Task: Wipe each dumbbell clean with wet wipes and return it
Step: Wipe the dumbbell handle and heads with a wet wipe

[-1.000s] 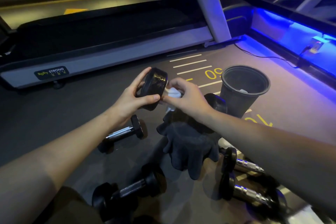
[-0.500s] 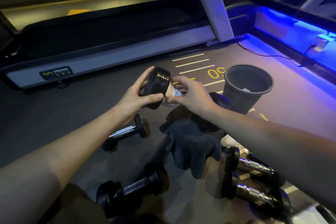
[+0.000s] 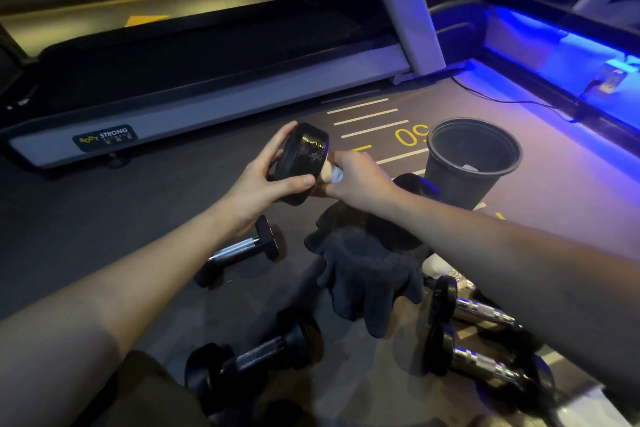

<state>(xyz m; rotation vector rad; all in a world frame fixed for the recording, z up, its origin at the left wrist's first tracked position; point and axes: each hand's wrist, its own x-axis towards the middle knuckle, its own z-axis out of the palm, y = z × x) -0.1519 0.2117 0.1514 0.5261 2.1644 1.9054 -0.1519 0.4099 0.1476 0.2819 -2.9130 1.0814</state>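
Observation:
I hold a black dumbbell [image 3: 299,159] up off the floor. My left hand [image 3: 263,180] grips its near head, thumb under and fingers over the top. My right hand [image 3: 360,180] is wrapped round the handle with a white wet wipe [image 3: 336,175] bunched in its fingers; the handle itself is hidden. The dumbbell's far head [image 3: 419,185] shows behind my right wrist. A dark cloth [image 3: 367,263] hangs below my right hand, over the floor.
Several other dumbbells lie on the floor: one small [image 3: 242,250] under my left wrist, one [image 3: 256,357] near my knee, two [image 3: 478,312] at the right. A black bin [image 3: 446,166] stands right of my hands. A treadmill [image 3: 207,104] runs across the back.
My right hand with the wipe has slid along the handle toward the near head, so less of the wipe shows. The left hand keeps its grip.

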